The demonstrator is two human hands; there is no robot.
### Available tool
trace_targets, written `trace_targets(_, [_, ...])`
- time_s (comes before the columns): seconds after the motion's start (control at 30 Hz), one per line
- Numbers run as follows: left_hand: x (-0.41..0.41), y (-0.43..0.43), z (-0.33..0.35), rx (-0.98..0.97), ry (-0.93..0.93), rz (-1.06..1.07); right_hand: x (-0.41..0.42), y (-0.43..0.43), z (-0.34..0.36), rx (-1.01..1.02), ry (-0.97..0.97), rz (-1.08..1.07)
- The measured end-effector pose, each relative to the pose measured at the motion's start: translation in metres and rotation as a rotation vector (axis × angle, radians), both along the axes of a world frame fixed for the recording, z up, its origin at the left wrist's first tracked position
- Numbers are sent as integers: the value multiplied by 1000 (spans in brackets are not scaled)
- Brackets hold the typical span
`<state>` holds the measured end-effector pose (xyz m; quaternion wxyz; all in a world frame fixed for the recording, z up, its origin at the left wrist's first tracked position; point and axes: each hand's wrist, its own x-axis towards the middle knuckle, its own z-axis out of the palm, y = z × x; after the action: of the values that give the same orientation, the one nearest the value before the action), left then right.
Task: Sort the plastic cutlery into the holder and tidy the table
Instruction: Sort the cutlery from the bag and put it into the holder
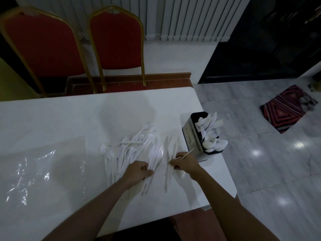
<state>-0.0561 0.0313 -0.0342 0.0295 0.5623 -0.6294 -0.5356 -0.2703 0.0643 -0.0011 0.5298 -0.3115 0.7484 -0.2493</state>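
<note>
In the head view, the loose cutlery (128, 152) fans away from the left hand (139, 171) across the white table (69, 119). Handle ends lie toward the person and fork tines and spoon bowls point away, probably so that pieces can be drawn off by the handle. The left hand comes in low on a nearly straight forearm, knuckles up. Its fingers are curled down over the handle ends nearest it, and it seems to grip a few of them to steady the heap (how many is hard to tell in this dim light).

Just to its right, the right hand (186, 165) has its wrist turned inward. Its fingertips pinch a thin piece (186, 153), seen edge-on, so I cannot say whether it is a knife or something else. The free end angles up and away from the hand toward the holder (190, 136), which suggests it is about to go in there. Between the two hands lies a small row of knives (169, 150), set apart from the heap, likely already sorted by kind.

The holder stands just beyond the right hand near the table's edge. It already holds spoons, forks and knives in separate compartments, so the sorting looks partly done. Well to the left of the left hand lies crumpled clear wrap (43, 171), which will need clearing.
</note>
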Motion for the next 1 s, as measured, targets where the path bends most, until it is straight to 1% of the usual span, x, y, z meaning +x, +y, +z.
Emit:
trace_targets(0.1, [0,-18,19,63,115,50,-5,-1,27,-51,-81,13])
trace_targets(0.17, [-5,-32,33,78,194,93,-8,-4,46,-96,-81,38])
trace_targets(0.27, [-24,-53,62,103,338,180,-18,-12,81,-207,-48,59])
trace_targets(0.33, [-43,-65,83,66,409,214,-35,-20,111,-301,20,27])
trace_targets(0.4, [-60,-76,100,20,468,231,-58,-29,136,-385,72,-57])
trace_targets(0.5, [-87,-88,113,-18,496,284,-101,-40,158,-471,29,-235])
trace_targets(0.57, [-107,-93,116,-12,517,339,-128,-45,165,-452,-5,-309])
trace_targets(0.67, [-134,-98,111,6,522,396,-163,-53,168,-411,-56,-332])
trace_targets(0.73, [-148,-103,102,0,479,409,-177,-61,161,-386,-47,-346])
trace_targets(0.8, [-162,-108,88,-10,419,395,-179,-69,152,-358,-7,-315])
trace_targets(0.87, [-174,-109,78,-18,387,375,-176,-75,143,-346,74,-226])
trace_targets(1.0, [-202,-101,87,-59,428,402,-176,-85,131,-384,234,-5])
